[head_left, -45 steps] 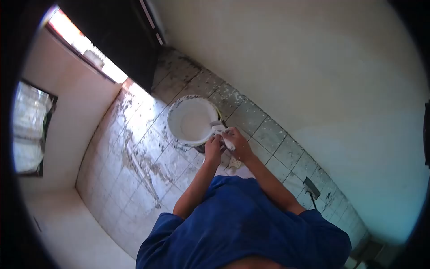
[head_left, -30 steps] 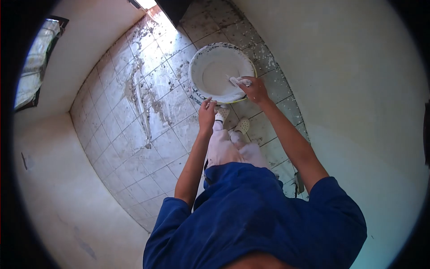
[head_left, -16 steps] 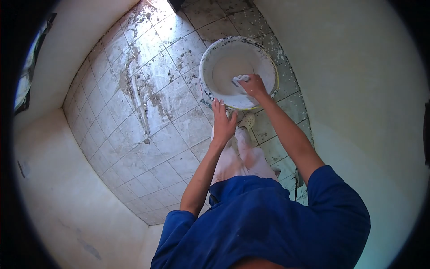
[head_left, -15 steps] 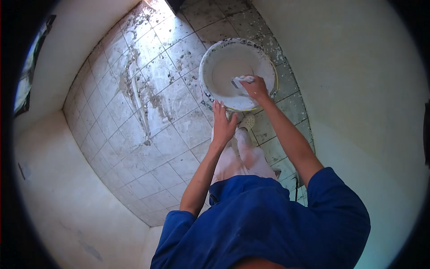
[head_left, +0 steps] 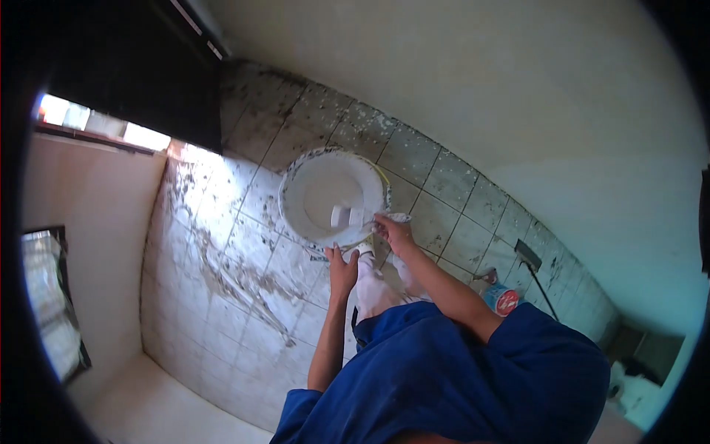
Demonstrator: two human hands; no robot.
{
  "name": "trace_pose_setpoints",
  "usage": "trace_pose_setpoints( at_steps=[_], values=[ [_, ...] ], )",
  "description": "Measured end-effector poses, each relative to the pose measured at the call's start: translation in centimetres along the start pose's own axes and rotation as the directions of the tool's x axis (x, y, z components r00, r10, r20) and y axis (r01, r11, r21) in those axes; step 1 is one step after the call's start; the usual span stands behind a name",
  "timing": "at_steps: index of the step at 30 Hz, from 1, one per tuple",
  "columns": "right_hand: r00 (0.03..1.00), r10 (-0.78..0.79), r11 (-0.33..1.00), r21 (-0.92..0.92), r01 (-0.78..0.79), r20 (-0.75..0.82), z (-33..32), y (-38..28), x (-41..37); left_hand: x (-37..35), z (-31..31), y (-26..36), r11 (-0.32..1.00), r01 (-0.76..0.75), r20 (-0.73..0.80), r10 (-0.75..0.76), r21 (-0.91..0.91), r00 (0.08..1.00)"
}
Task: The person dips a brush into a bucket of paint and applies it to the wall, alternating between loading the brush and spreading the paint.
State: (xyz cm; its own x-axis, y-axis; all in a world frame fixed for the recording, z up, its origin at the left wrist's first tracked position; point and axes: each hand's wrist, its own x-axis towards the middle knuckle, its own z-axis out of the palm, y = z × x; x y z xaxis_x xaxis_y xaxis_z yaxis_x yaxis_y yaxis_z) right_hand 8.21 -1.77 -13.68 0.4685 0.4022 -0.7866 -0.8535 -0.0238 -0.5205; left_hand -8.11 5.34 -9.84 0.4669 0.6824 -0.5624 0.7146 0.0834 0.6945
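Observation:
A wide white bucket [head_left: 287,194] stands on the floor, its rim crusted with dark and pale spots. Pale, creamy compound [head_left: 331,194] lies inside it. My right hand [head_left: 396,232] is closed around a whitish putty knife [head_left: 358,217] at the bucket's near right rim. The flat blade reaches inward over the compound, and the handle end sticks out to the right. At the near rim is my left hand [head_left: 342,272], its fingertips at the edge and its thumb held apart. Whether those fingertips press on the rim is hard to tell.
Smeared, spattered tiles [head_left: 244,296] surround the bucket. A long-handled scraper [head_left: 528,255] leans by the right wall [head_left: 518,118], near a blue and red can [head_left: 504,299]. At upper left hangs a dark panel [head_left: 140,74]. My shoe [head_left: 365,247] is close to the bucket.
The view has swung, bringing the dark panel, long-handled scraper and can into sight. My right hand has drawn the putty knife back from inside the bucket to its rim. The left hand stays by the rim.

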Motion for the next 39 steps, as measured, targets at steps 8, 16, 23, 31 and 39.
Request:
trace_pose_setpoints(
  at_steps=[8, 16, 23, 31, 39],
  values=[
    [0.84, -0.475, 0.695, -0.474, 0.541, 0.263, -2.6, 0.8, -1.5, -0.2, 0.7, -0.6, 0.997, -0.021, 0.053, 0.017, 0.078, 0.998],
    [0.782, -0.535, 0.623, -0.475, 0.621, 0.32, -2.4, -0.2, -1.6, -0.1, 0.7, -0.5, 0.993, -0.082, 0.041, 0.079, 0.088, 0.996],
    [0.983, -0.123, 0.915, 0.398, 0.061, 0.133, -0.7, -3.0, -1.7, 1.3, 0.2, -1.3, 0.988, -0.126, 0.074, 0.133, -0.094, 0.988],
    [0.806, -0.591, 0.489, 0.808, 0.328, 0.03, -2.0, -16.9, -7.7, 1.6, -0.5, 8.0, 0.957, -0.288, 0.129, 0.28, 0.046, 0.951],
    [0.399, -0.808, 0.184, 0.456, 0.871, -0.434, -15.4, -34.0, -8.6, 3.4, 7.9, 20.4, 0.898, -0.441, 0.311, 0.423, -0.013, 0.851]
  ],
)
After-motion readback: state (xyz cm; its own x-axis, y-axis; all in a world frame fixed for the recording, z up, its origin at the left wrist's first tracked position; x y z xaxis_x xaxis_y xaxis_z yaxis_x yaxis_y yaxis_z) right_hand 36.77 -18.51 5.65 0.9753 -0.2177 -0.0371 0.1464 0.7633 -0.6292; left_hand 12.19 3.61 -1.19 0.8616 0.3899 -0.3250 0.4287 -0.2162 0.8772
